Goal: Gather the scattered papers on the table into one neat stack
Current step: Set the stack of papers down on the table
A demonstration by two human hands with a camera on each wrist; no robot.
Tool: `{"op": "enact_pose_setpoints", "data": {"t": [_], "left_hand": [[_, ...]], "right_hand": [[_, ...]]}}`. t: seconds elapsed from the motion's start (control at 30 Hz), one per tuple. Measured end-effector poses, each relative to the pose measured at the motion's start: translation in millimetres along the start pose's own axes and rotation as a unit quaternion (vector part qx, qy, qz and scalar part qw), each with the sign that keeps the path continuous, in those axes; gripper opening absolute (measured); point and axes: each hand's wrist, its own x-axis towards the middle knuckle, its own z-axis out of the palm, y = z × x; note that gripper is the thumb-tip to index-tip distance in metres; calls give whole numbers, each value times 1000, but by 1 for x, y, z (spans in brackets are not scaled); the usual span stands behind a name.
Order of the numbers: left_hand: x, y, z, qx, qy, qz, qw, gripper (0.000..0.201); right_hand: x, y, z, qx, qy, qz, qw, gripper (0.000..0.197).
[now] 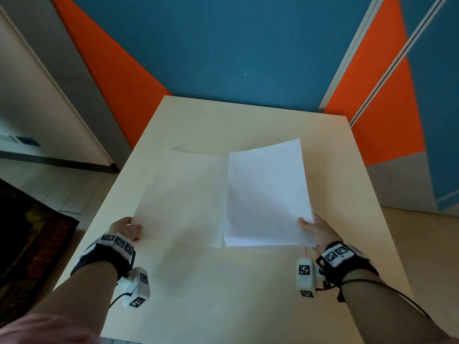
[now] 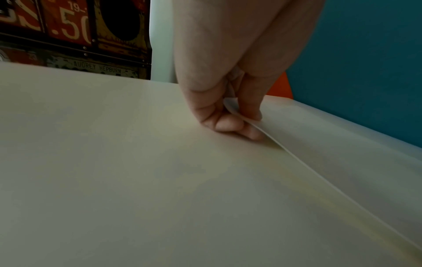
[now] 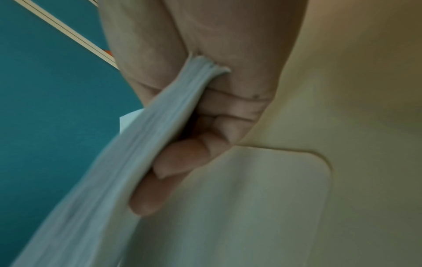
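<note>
A thick stack of white papers [image 1: 267,194] is lifted at its right side above the pale table [image 1: 211,294]. My right hand [image 1: 314,229] grips its near right corner, thumb on top, fingers curled beneath; in the right wrist view the stack [image 3: 141,144] bends over my fingers [image 3: 180,162]. A cream sheet [image 1: 183,197] lies flat to the left, its right edge under the stack. My left hand [image 1: 129,229] pinches the sheet's near left corner. In the left wrist view the sheet's edge [image 2: 319,177] rises off the table between thumb and fingers [image 2: 228,124].
The table stands against a blue and orange wall [image 1: 223,45]. A dark printed box or trunk [image 1: 32,244] sits on the floor to the left. A rounded cream panel [image 3: 262,198] shows on the table under my right hand.
</note>
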Motion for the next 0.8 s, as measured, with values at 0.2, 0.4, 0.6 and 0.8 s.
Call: {"op": "enact_pose_setpoints", "data": {"t": [0.2,0.4,0.6,0.8], "left_hand": [[-1,1,2,0,4,-6,1000,26],[2,-1,1,-18,7,-15,1000,27],[2,-3,0,-12,3,-16,1000,25],[0,-2,0,-17,2,-17,1000,26]], "right_hand": [[13,9,-5,-3,4,27,1000,21],[25,10,-6,-106,16,55,993,31],[34,3,-1,-202,56,47,977,38],[35,1,4,-317,136,-11,939,23]]}}
